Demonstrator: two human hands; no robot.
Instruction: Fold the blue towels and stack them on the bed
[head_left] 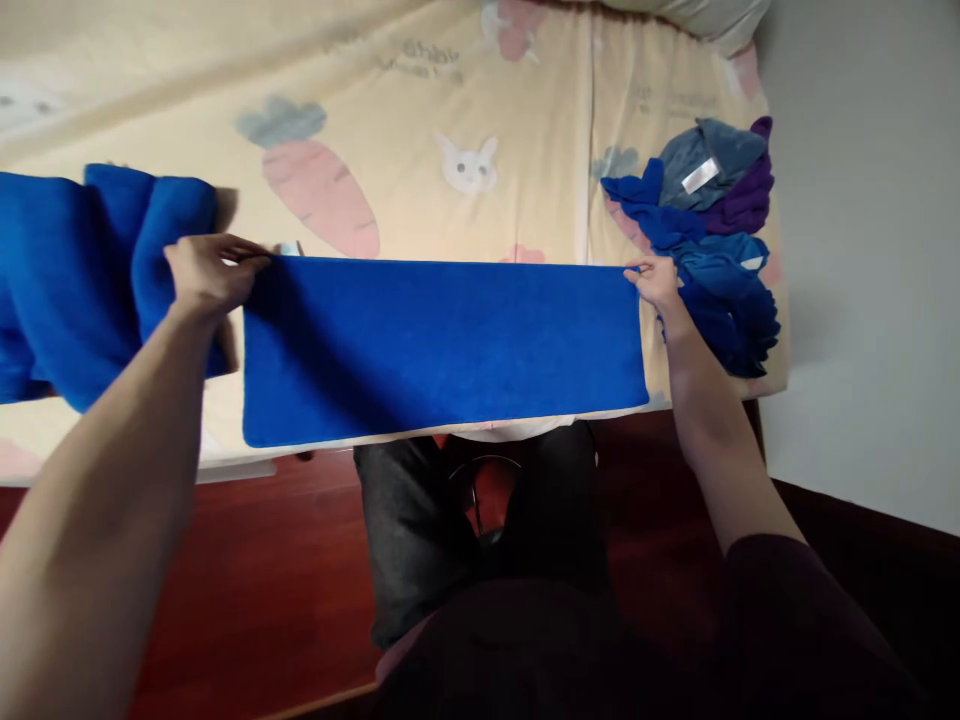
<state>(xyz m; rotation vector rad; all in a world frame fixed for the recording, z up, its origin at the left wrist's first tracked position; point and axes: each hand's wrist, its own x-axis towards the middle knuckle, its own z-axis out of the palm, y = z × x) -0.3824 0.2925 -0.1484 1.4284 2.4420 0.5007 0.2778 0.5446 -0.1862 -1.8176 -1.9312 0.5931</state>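
A blue towel (pixel 450 335) is stretched flat in a long rectangle along the near edge of the bed. My left hand (pixel 214 272) pinches its far left corner between thumb and fingers. At the far right corner, my right hand (pixel 654 280) grips the cloth in the same way. The towel's far edge runs straight and taut between both hands, while its near edge lies at the rim of the bed. A shadow falls across its left part.
Folded blue cloths (pixel 67 270) are piled at the left. Crumpled blue, grey and purple cloths (pixel 720 180) lie in a heap at the right. The bedsheet (pixel 420 130) has carrot and rabbit prints. A grey wall (pixel 870 250) stands at the right.
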